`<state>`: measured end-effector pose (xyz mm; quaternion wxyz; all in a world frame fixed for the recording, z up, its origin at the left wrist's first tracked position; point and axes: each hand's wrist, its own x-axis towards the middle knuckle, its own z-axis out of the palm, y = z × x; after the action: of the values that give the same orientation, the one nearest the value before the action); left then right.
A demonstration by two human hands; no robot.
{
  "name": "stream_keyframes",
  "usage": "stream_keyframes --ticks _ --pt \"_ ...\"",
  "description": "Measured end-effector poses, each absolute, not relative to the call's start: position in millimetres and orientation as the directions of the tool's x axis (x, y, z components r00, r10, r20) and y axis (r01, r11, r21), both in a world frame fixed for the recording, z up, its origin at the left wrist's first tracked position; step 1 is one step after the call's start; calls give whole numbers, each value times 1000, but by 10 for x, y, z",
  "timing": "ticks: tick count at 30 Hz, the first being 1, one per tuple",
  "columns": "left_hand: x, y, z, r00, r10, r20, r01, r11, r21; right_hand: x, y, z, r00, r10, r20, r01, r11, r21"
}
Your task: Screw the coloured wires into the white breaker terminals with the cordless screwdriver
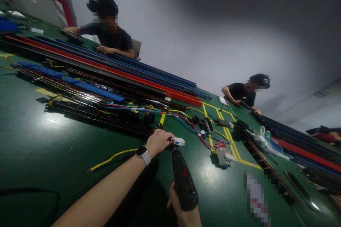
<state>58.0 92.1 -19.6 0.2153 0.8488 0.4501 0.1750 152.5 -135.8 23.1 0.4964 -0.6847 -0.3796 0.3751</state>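
My left hand (157,142), a watch on its wrist, is closed around a small white connector block (179,141) at the end of the long black power strip (101,113). My right hand (183,212) grips a black electric screwdriver (183,181). Its tip points up at the white block just beside my left fingers. Coloured wires (186,118) run from the strip's end across the green table (39,149). A yellow wire (112,158) lies under my left forearm.
Long red, blue and black rails (119,71) lie along the table's far side. A grey breaker unit (224,156) stands right of my hands inside yellow floor-tape lines. Two people sit working across the table (112,39), (243,94). More rails and plastic bags (263,142) lie at right.
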Motion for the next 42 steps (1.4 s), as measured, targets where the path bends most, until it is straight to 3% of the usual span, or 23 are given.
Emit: stream_keyframes --ticks 42 --pt "571 894 -146 519 846 126 695 -503 514 1568 -1380 318 427 891 -156 200 -261 -944"
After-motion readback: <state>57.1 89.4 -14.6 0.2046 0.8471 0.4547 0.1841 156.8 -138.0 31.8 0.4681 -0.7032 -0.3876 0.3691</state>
